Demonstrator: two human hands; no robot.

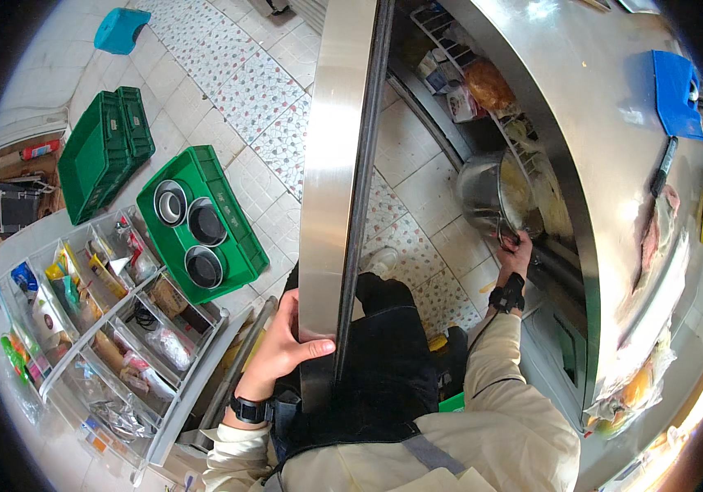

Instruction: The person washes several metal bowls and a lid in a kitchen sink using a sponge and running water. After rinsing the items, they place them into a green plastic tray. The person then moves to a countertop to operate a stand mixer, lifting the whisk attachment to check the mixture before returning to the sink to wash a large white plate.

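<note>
My left hand grips the edge of an open stainless steel door, thumb on its near face. On the right, my right hand is closed on the handle of a metal pot, which is tilted at the opening of a steel refrigerated cabinet under a worktop. Yellowish contents show at the pot's mouth. Inside the cabinet, a wire shelf holds an orange-brown bagged item and small packages. The far inside of the cabinet is dark.
The steel worktop carries a blue plastic item, a black-handled tool and bagged food. Left on the tiled floor are green crates, one holding several round metal tins, beside a compartmented clear organizer. A shoe shows below.
</note>
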